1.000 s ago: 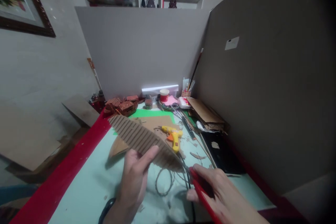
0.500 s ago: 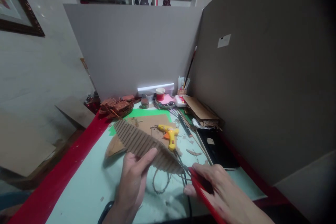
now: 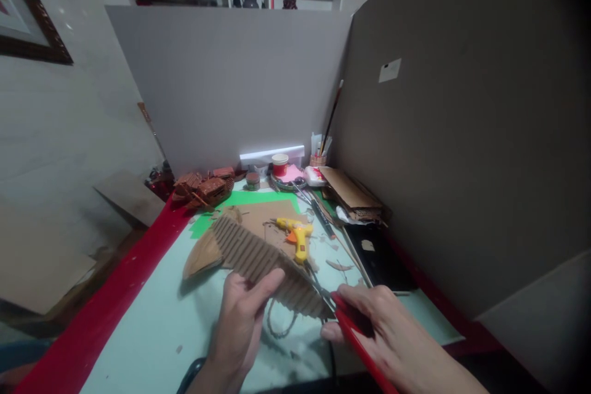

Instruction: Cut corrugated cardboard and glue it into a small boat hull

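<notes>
My left hand (image 3: 244, 314) is closed on a strip of corrugated cardboard (image 3: 249, 251), thumb on its ribbed face. The piece slants above the table, pointed toward the far left. In my right hand (image 3: 388, 323) is a pair of scissors (image 3: 357, 345) with red handles. Their blades meet the near right end of the cardboard, along its edge; how far apart they stand I cannot make out. Beyond the cardboard lies a yellow glue gun (image 3: 301, 241). A curved brown cardboard shape (image 3: 201, 257) rests to the left, and a loop of twine (image 3: 278, 333) lies beneath.
Reddish-brown cardboard pieces (image 3: 207, 188) sit at the back left. A red-and-white cup (image 3: 279, 165) and a small jar (image 3: 252, 181) stand at the back. Stacked cardboard (image 3: 353, 189) and a black tray (image 3: 381, 261) line the right side. Grey panels (image 3: 231, 74) enclose the table.
The cardboard has shifted slightly right and down with my left hand, its near end moving further in at the scissor blades. My right hand has stayed nearly in place.
</notes>
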A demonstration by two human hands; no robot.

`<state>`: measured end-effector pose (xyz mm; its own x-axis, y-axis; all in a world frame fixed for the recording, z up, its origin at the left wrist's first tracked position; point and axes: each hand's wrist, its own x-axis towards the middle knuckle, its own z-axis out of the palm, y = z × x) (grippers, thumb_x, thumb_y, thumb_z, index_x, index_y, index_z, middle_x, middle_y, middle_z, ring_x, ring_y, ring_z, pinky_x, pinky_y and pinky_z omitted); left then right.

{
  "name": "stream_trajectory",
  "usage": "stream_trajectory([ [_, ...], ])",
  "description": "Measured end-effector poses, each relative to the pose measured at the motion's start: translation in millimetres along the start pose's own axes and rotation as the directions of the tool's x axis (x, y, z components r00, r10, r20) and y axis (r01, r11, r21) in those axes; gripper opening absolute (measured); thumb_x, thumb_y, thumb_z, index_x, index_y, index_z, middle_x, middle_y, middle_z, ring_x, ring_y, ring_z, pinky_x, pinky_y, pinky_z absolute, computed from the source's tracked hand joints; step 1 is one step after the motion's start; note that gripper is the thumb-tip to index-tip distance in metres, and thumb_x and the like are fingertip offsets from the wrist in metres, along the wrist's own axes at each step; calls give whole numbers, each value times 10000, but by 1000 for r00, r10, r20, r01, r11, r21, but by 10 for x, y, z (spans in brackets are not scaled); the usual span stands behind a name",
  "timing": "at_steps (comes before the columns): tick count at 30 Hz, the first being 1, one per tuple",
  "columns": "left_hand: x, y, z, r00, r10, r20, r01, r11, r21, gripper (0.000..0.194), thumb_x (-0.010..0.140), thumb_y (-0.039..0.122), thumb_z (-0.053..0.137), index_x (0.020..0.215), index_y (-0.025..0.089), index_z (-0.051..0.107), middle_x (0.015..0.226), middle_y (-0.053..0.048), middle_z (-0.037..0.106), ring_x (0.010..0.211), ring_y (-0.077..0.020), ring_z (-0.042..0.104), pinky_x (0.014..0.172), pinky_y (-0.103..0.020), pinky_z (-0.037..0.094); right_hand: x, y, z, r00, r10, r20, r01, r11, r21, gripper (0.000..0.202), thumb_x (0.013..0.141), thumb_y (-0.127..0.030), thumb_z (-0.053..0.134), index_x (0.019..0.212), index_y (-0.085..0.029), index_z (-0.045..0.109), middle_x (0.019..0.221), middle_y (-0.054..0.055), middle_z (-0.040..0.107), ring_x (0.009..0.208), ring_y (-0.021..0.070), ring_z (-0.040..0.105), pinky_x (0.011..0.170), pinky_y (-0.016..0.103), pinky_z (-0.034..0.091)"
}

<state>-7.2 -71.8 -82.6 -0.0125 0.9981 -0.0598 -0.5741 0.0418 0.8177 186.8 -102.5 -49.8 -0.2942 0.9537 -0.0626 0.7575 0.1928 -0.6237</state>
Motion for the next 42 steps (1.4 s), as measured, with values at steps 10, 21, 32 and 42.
stream_trajectory([
  [10,6,-5,-56,1000,14,-28,-15,999,-50,546,727,168,832,1249,193,674,1003,-56,769,1066,-260,690,945,-353,534,-5,-28,-46,999,22,47,-21,999,-40,322,887,-475,603,712,-225,499,684,-4,579,677,191,556,600,265,388],
  [21,-27,-45,-50,999,-7,-47,3,998,-68,686,753,160,816,1382,268,567,1116,-20,750,1114,-234,662,982,-345,516,-3,-18,28,998,17,66,-20,998,54,400,924,-509,554,669,-231,422,626,-26,498,603,158,459,537,251,330],
  [32,-61,-105,-31,999,-11,31,12,999,-44,610,777,163,790,1354,246,612,1204,-47,727,1178,-259,628,1009,-355,486,25,-26,3,999,12,31,-11,999,-45,375,922,-576,545,786,-228,582,722,22,633,708,215,622,637,277,442],
  [42,-18,-57,-81,996,-24,-82,13,991,-132,699,729,164,837,1373,253,582,1053,-33,770,1131,-261,668,992,-375,514,7,82,49,998,35,52,-36,999,20,435,903,-629,554,768,-219,606,708,22,632,728,209,607,594,250,420],
])
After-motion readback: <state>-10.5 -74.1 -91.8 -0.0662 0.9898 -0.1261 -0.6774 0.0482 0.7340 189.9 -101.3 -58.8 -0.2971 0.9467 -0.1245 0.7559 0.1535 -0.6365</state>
